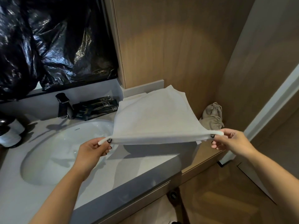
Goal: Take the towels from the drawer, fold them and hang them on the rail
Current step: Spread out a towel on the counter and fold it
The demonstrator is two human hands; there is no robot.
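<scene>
Landmark: white sink (53,152) set in the grey counter (135,167).
Bottles (9,133): left of sink, on counter.
Faucet (63,105): behind sink; black packets (97,107) just right of it.
Left hand (92,148): over sink's right rim, thumb and fingers pinching towel's near left corner.
Towel (155,117): white, stretched taut right of sink, far end resting on counter.
Right hand (229,140): well right of sink, pinching towel's near right corner.
Beige bag (212,117): far right, behind towel.

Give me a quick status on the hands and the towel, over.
Left hand and right hand each pinch a near corner of the white towel. Towel stretched over the counter, far end resting on it. Not yet hung.
</scene>
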